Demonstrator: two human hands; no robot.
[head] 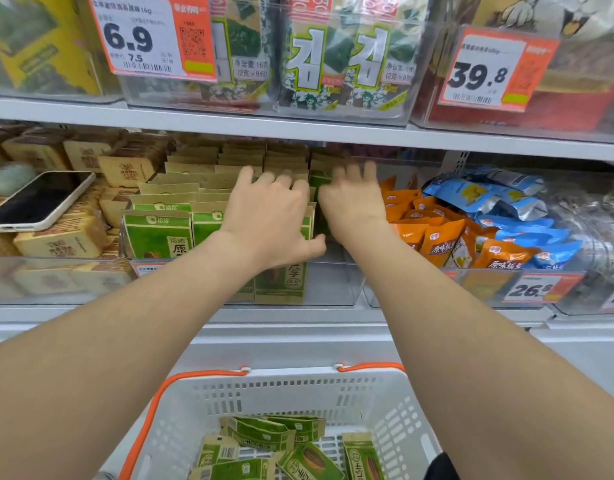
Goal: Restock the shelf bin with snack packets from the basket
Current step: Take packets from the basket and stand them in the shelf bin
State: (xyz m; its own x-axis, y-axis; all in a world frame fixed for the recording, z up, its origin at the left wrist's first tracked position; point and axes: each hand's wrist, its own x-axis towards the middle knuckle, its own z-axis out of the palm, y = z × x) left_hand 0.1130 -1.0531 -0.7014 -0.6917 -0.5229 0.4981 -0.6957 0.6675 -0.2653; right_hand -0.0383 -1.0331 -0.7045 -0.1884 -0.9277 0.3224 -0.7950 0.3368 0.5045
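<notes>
The shelf spans the whole view, with the clear bin of green packets under both hands. Below the forearms sits the white basket with orange handles, holding a loose scatter of spare packets lying flat and overlapping. The left hand rests spread, palm down, on the upright rows in the bin, thumb out toward the right hand and gripping nothing. The right hand, just beside it, is blurred; its fingers look open over the bin's right column, but I cannot tell whether it holds a packet. To the right of that hand lie orange bags; to the left of the left hand a phone lies on tan boxes. The packets look light, thin and paper-faced, fairly stiff at the sealed edges but easily creased, so a pinch at the top seam, or several gathered as a stack, should carry them upright into the gap.
</notes>
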